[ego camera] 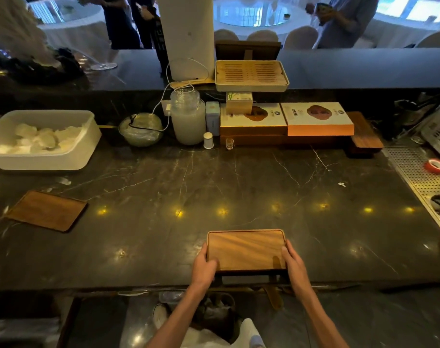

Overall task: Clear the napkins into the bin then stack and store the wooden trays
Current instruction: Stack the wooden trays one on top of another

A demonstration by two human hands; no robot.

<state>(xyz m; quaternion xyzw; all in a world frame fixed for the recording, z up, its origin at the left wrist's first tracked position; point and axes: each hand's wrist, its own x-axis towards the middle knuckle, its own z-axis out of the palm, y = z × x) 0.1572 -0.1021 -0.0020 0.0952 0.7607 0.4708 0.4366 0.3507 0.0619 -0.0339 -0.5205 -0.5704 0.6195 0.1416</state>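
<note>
While one wooden tray (46,210) lies apart at the left of the bench (239,177), your left hand (203,267) and right hand (295,264) grip a second tray (246,249), fingers (202,250) curled round its short ends.

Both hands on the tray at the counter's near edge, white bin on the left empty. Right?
No. The head view shows the bin holding crumpled napkins, not empty. The left hand and right hand do grip the tray at the near edge.
</note>
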